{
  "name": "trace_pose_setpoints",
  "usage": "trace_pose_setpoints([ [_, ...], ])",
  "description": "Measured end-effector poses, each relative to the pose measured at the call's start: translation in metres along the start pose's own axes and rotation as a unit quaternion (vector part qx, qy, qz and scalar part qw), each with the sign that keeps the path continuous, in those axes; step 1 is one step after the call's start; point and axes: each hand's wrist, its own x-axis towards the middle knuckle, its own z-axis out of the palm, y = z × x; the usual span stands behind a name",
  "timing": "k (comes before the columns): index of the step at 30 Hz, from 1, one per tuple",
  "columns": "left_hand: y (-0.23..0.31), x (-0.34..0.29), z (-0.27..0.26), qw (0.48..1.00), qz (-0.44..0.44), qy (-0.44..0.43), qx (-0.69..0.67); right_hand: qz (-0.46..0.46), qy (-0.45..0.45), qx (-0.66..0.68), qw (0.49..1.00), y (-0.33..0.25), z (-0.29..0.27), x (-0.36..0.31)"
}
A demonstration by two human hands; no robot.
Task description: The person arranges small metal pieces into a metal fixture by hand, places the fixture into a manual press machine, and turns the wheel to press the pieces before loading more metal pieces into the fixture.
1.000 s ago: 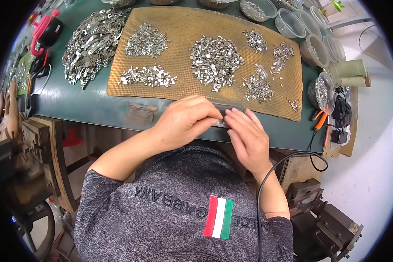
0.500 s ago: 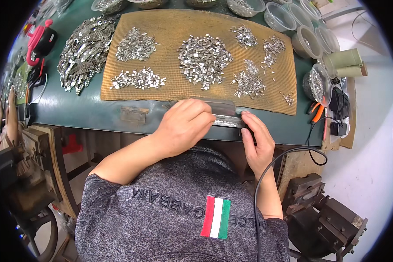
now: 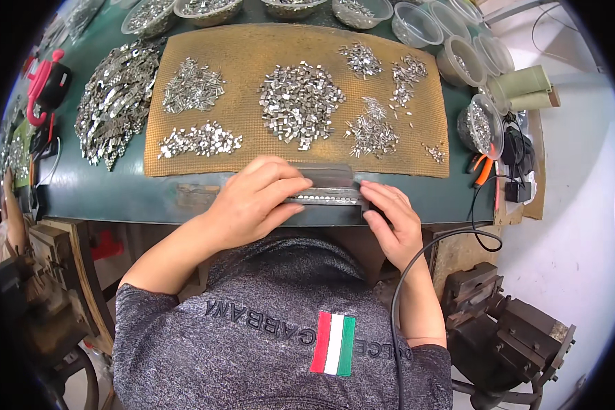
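A narrow dark metal jig, holding a row of small shiny pieces, lies along the table's front edge. My left hand grips its left end, fingers over the far side and thumb on the near side. At the right end, my right hand holds it between thumb and fingers. Just behind the jig is a flat grey plate, partly under my left fingers. Beyond it, a brown textured mat carries several piles of small silver metal pieces, the largest pile in the middle.
A heap of linked metal strips lies left of the mat. Plastic tubs line the far edge and right side. Orange-handled pliers and a black cable are at right. Metal machines stand below both table ends; another person's arm shows far left.
My left fingers have spread apart and shifted left, uncovering more of the row in the jig. My right hand keeps its hold on the right end. The whole view has shifted slightly.
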Motion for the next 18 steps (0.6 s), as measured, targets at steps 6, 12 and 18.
trace_pose_setpoints([
  [6, -0.009, 0.002, -0.017, 0.996, 0.012, -0.042, 0.075, 0.041, -0.011, -0.007, 0.999, 0.0, -0.001, 0.004],
  [12, -0.015, 0.004, -0.021, 0.992, 0.016, -0.088, 0.084, 0.041, -0.07, 0.002, 0.997, 0.0, -0.014, 0.012],
  [18, -0.014, 0.022, -0.017, 0.989, 0.039, -0.127, 0.062, 0.024, -0.015, -0.027, 0.999, 0.0, -0.008, -0.01],
])
